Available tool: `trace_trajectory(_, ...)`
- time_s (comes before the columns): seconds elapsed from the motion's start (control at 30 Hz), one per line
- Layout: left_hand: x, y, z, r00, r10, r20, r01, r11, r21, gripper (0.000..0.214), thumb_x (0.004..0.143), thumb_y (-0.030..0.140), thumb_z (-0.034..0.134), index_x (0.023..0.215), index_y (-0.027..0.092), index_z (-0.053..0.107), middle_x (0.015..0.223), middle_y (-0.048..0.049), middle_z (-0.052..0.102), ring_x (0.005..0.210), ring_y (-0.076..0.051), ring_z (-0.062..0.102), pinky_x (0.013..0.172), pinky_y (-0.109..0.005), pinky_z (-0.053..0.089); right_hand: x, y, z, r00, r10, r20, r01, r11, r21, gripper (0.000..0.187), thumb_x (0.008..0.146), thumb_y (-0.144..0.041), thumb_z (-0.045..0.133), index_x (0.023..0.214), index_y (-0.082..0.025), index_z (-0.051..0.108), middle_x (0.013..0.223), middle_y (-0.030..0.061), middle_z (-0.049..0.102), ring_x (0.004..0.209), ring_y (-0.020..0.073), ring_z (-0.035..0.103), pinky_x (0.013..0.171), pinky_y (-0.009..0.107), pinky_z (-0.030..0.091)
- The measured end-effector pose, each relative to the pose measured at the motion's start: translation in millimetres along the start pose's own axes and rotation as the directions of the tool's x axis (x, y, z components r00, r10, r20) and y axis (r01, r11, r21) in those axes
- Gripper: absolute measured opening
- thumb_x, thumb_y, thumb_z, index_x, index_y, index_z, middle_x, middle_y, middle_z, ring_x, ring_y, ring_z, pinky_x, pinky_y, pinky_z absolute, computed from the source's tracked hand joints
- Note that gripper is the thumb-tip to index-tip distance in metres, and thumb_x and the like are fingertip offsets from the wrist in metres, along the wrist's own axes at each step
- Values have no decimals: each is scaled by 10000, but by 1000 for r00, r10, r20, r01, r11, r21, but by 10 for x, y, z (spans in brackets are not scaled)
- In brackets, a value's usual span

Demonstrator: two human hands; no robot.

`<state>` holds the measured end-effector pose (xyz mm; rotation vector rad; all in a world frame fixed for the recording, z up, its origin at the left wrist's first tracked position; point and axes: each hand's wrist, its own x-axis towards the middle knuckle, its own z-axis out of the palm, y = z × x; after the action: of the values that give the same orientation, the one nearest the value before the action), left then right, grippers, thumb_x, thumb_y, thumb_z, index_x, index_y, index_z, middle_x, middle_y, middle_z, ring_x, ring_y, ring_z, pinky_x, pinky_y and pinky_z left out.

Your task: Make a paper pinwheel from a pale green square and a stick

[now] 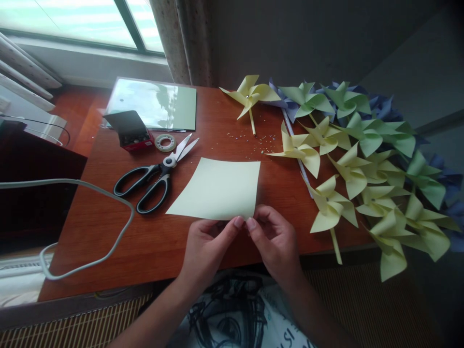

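Observation:
Both hands pinch the near right corner of a pale yellow sheet of paper (221, 186). My left hand (208, 241) is closed with its thumb on top of the near edge. Close beside it, my right hand (275, 239) grips the same edge at the corner, thumb on top. The near edge bends up slightly; the far part lies over the wooden table (159, 251). To the left of the sheet rest black-handled scissors (168, 162), blades parted. The fingertips under the paper are hidden.
Behind the scissors are a tape roll (173, 142), an open small box (132, 133) and a clear folder (152, 104). Yellow pinwheels (328, 203), green pinwheels (362, 130) and purple ones crowd the right side. A white cable (108, 256) loops at left. Paper scraps (266, 144) lie behind the sheet.

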<state>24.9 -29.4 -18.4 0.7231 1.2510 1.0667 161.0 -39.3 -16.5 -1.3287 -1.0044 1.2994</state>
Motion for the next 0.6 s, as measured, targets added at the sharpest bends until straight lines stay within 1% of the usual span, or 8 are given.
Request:
trace_trajectory(0.1, 0, -9, -2, 1000, 2, -2, -2, 1000, -4, 225, 753, 344, 855, 673, 163, 748, 599, -22, 706, 687, -196, 694, 642, -259, 544, -2, -10, -1, 1000, -11, 12, 11, 1000, -13, 124, 948, -298, 654, 860, -211, 639, 780, -16, 615, 701, 131, 602, 642, 228, 514)
trace_trajectory(0.2, 2, -10, 0, 1000, -5, 6, 6, 999, -36, 219, 761, 337, 852, 678, 162, 750, 605, -18, 704, 688, -186, 686, 647, -250, 538, -10, -38, 5, 1000, 5, 29, -6, 999, 46, 129, 946, -304, 658, 856, -213, 640, 774, -13, 625, 708, 137, 615, 646, 230, 526)
trace_trajectory(0.33, 10, -3, 6, 1000, -17, 25, 19, 995, -94, 179, 778, 317, 844, 706, 170, 772, 616, -4, 702, 692, -161, 672, 673, -232, 531, -23, -57, 10, 999, 14, 37, -18, 994, 108, 116, 937, -312, 669, 871, -218, 655, 802, -1, 652, 723, 143, 614, 694, 249, 552)
trace_trajectory(0.43, 14, -3, 5, 999, -23, 27, 25, 996, -90, 174, 777, 329, 844, 746, 164, 798, 638, -18, 719, 689, -162, 665, 674, -237, 530, -22, -51, 11, 999, -4, 36, 1, 996, 89, 126, 935, -309, 668, 851, -218, 646, 777, 0, 643, 704, 146, 605, 686, 255, 558)
trace_trajectory(0.6, 15, -11, -6, 999, -23, 37, 26, 996, -84, 174, 783, 333, 842, 744, 168, 801, 661, -25, 738, 681, -155, 660, 664, -230, 524, -18, -44, 18, 1000, -17, 24, 16, 999, 52, 136, 936, -319, 661, 845, -221, 636, 776, 2, 643, 703, 152, 611, 682, 259, 561)
